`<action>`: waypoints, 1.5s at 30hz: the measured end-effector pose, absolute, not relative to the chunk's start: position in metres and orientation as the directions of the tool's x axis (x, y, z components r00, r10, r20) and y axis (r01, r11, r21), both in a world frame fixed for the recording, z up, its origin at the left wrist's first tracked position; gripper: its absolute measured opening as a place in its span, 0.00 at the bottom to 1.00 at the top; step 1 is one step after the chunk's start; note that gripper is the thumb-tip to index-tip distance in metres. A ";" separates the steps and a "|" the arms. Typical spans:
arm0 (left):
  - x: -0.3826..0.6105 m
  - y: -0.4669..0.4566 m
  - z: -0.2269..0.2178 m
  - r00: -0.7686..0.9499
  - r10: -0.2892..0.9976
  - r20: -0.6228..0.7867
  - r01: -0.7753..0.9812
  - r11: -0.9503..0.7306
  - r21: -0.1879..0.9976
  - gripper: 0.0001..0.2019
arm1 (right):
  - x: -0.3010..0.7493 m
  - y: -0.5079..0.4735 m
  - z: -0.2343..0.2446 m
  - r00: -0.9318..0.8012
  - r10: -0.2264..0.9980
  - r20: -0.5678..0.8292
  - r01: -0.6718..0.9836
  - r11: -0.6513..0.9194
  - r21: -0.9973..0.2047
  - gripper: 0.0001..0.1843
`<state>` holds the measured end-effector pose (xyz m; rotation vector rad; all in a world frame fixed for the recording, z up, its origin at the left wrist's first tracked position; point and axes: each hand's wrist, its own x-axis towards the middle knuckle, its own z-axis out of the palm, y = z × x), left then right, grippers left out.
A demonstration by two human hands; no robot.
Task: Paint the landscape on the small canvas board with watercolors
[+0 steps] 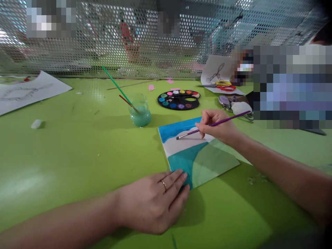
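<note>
A small painting (197, 152) lies on the green table (77, 145), with blue at its top, a white band across the middle, and teal and green shapes below. My right hand (219, 128) is closed on a purple paintbrush (212, 125), whose bristle tip touches the white band. My left hand (155, 202) lies flat with fingers stretched out, fingertips pressing the painting's near corner. It wears a ring.
A cup of teal water (140, 111) with two brushes stands behind the painting. Beside it sits a round black paint palette (178, 99). Scissors (224, 85) and a drawing sheet (216, 74) lie far right, another sheet (23, 91) far left. A perforated metal screen (129, 41) backs the table.
</note>
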<state>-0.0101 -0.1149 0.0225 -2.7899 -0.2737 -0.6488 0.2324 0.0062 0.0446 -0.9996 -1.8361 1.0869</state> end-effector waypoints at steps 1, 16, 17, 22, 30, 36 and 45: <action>-0.010 -0.115 0.023 0.883 0.122 0.453 0.239 -0.948 -0.211 0.15 | 0.234 0.007 0.045 -0.395 0.892 0.217 0.239 0.328 -0.914 0.18; -0.010 -0.116 0.024 0.888 0.123 0.442 0.239 -0.946 -0.218 0.16 | 0.264 0.004 0.048 -0.330 0.914 0.238 0.292 0.338 -0.895 0.20; -0.010 -0.115 0.024 0.888 0.123 0.444 0.239 -0.947 -0.216 0.16 | 0.265 0.005 0.049 -0.328 0.914 0.241 0.292 0.340 -0.894 0.20; -0.010 -0.115 0.026 0.892 0.129 0.434 0.242 -0.946 -0.217 0.15 | 0.273 0.002 0.049 -0.302 0.922 0.243 0.322 0.338 -0.884 0.20; -0.010 -0.116 0.024 0.894 0.125 0.431 0.233 -0.950 -0.208 0.15 | 0.293 0.007 0.046 -0.230 0.933 0.276 0.326 0.341 -0.882 0.21; -0.010 -0.115 0.025 0.888 0.125 0.442 0.242 -0.946 -0.218 0.14 | 0.310 0.004 0.045 -0.206 0.932 0.297 0.371 0.355 -0.858 0.19; -0.011 -0.117 0.024 0.889 0.131 0.438 0.250 -0.941 -0.227 0.14 | 0.332 0.005 0.041 -0.129 0.930 0.344 0.426 0.365 -0.828 0.19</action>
